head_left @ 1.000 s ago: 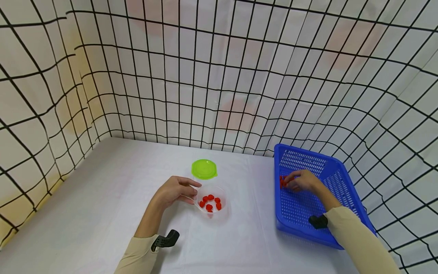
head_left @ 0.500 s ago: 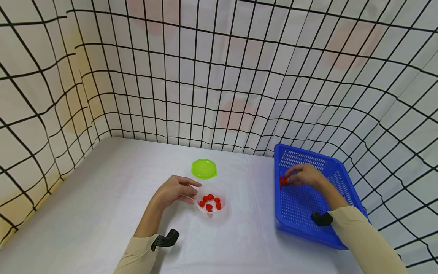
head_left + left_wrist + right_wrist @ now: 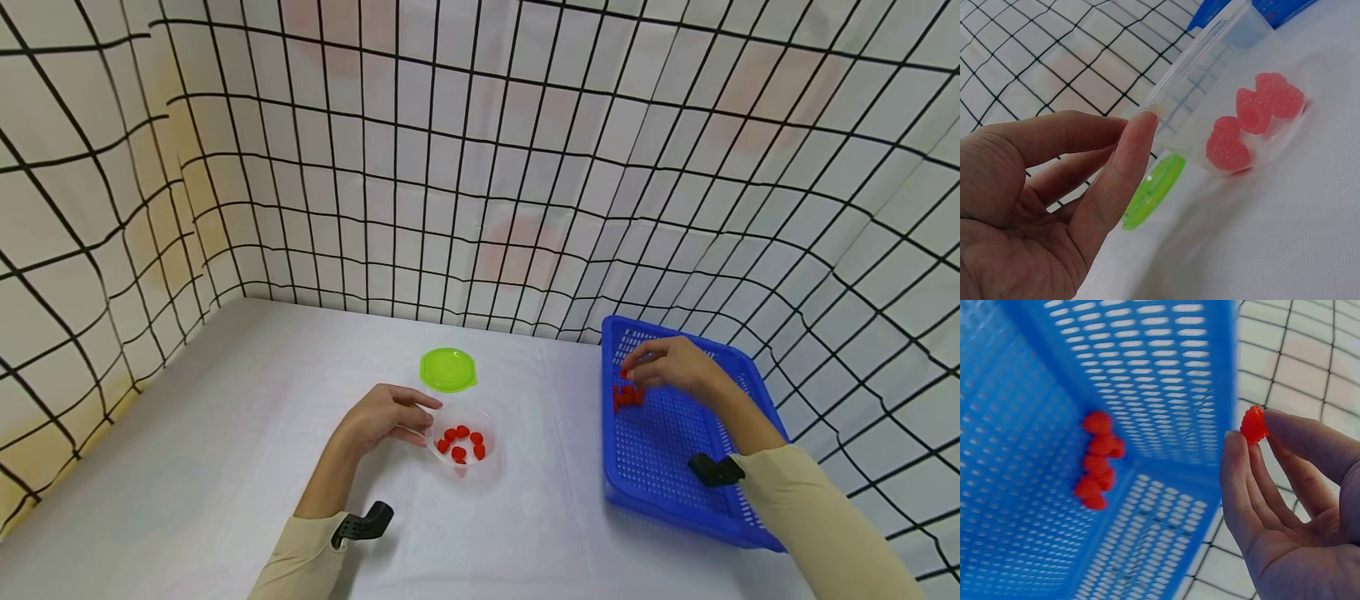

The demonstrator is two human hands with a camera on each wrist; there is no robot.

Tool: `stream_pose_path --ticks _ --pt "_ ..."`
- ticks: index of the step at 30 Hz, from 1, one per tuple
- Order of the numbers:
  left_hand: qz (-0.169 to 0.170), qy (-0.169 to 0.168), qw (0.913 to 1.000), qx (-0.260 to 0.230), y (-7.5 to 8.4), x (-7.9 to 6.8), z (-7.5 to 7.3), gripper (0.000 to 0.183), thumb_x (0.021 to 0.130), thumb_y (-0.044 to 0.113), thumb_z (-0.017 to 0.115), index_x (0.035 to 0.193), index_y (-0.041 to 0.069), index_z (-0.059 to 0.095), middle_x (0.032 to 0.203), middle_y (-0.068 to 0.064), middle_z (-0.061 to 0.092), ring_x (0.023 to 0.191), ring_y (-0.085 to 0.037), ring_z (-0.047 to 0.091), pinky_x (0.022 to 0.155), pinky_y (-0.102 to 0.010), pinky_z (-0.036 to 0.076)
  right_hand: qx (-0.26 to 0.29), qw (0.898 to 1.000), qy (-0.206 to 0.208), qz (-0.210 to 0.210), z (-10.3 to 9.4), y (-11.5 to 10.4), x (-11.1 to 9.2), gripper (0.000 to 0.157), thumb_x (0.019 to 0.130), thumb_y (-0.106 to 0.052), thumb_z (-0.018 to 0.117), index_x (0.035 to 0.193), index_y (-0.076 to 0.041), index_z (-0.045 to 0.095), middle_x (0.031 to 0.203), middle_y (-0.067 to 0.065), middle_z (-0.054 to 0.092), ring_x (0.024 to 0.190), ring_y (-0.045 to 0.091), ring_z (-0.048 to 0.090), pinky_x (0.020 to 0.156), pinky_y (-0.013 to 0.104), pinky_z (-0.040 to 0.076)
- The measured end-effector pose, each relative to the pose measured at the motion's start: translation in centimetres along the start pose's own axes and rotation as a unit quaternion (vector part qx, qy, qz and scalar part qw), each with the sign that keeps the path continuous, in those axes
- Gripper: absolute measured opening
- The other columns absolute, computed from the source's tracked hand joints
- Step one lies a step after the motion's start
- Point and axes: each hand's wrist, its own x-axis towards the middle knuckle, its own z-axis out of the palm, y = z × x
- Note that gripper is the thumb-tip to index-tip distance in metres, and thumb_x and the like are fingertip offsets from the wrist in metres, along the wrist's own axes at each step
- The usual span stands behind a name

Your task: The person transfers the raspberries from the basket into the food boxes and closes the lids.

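Observation:
My left hand (image 3: 387,417) pinches the rim of a clear plastic bowl (image 3: 1191,81) between thumb and fingers. Several red raspberries (image 3: 458,454) lie on the bowl's bottom, and the left wrist view shows their bumpy surface. Over the far left part of the blue basket (image 3: 607,450), my right hand (image 3: 675,364) pinches one raspberry (image 3: 1254,424) between thumb and fingertips. Below that hand, several more raspberries (image 3: 1097,459) sit in a cluster along the basket's inside edge.
A green lid (image 3: 447,370) lies flat on the white table just behind the bowl. Black grid netting (image 3: 420,167) over white cloth walls in the back and sides. The basket's raised rim stands between its contents and the bowl.
My right hand has risen from the raspberry cluster toward the back of the basket, lifting one raspberry. The left hand and bowl have stayed in place.

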Motion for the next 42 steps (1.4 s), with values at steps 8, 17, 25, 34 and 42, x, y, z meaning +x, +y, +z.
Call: stream_pose_path --ticks 8,17,25,34,42 --pt "-0.002 0.0 1.0 0.006 -0.1 0.2 0.0 0.032 0.094 0.007 0.066 0.122 -0.008 0.068 0.104 -0.019 0.072 0.076 -0.021 0.07 0.071 -0.036 0.065 -0.027 0.999 -0.012 -0.038 0.0 -3.6 -0.2 0.028 0.093 -0.023 0.073 0.118 -0.01 0.072 0.117 0.01 0.073 0.106 0.026 0.07 0.094 0.043 0.06" --pt "-0.003 0.005 1.0 -0.001 -0.3 0.4 0.1 0.029 0.093 0.005 0.066 0.119 -0.007 0.07 0.101 -0.015 0.072 0.078 -0.022 0.07 0.072 -0.038 0.065 -0.025 0.996 -0.042 -0.08 3.3 -7.5 0.7 0.023 0.091 -0.019 0.074 0.112 -0.01 0.074 0.109 0.008 0.076 0.1 0.024 0.07 0.092 0.043 0.06" --pt "-0.001 0.002 1.0 0.001 -0.2 0.3 0.1 0.03 0.093 0.006 0.066 0.12 -0.008 0.07 0.1 -0.016 0.072 0.078 -0.022 0.07 0.072 -0.037 0.065 -0.014 0.991 -0.086 -0.102 8.0 -10.6 1.9 0.02 0.088 -0.012 0.076 0.107 -0.008 0.076 0.101 0.006 0.077 0.093 0.02 0.072 0.091 0.041 0.061" --pt "0.004 -0.001 1.0 0.0 0.1 0.1 0.1 0.033 0.094 0.006 0.065 0.123 -0.011 0.067 0.106 -0.023 0.071 0.078 -0.021 0.069 0.072 -0.036 0.065 -0.017 0.984 -0.141 -0.104 12.6 -12.6 2.5 0.015 0.086 -0.01 0.075 0.101 -0.011 0.077 0.096 0.002 0.077 0.09 0.017 0.072 0.087 0.039 0.062" --pt "0.001 0.002 1.0 0.001 0.0 0.1 0.1 0.034 0.093 0.005 0.064 0.123 -0.011 0.067 0.107 -0.024 0.071 0.078 -0.021 0.068 0.072 -0.036 0.065 -0.01 0.98 -0.176 -0.089 15.4 -12.5 2.6 0.019 0.085 -0.01 0.075 0.104 -0.005 0.077 0.094 0.002 0.077 0.087 0.017 0.072 0.088 0.043 0.062"
